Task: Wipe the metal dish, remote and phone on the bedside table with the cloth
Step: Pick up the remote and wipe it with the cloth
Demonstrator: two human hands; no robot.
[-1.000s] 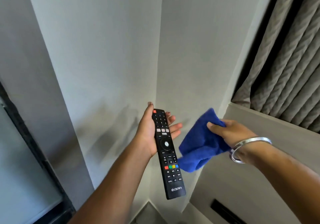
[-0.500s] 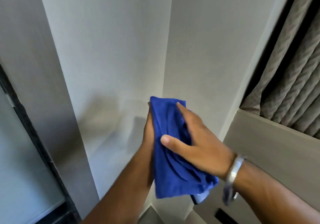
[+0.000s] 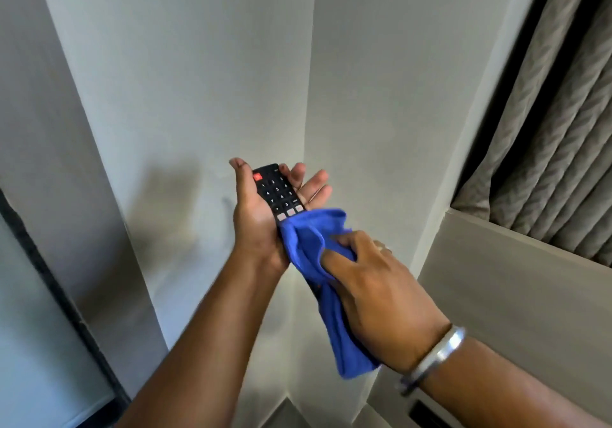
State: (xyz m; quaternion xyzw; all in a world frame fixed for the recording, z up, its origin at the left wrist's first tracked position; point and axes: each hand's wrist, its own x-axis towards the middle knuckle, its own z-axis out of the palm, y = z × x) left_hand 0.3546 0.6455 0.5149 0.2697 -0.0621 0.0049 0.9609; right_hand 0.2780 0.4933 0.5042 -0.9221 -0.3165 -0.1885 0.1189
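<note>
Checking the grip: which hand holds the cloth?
The right hand, wearing the bracelet, presses the blue cloth; the left hand cradles the remote.

A home room: pleated curtain (image 3: 556,136), plain white walls (image 3: 205,89).

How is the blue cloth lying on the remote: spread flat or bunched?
Bunched. The blue cloth is gathered into folds under the right hand, covering the lower remote.

Pale wall corner (image 3: 311,96) dead ahead | grey pleated curtain (image 3: 556,129) hanging upper right | beige ledge (image 3: 496,278) just beneath it | dark frame (image 3: 49,278) running down left edge
</note>
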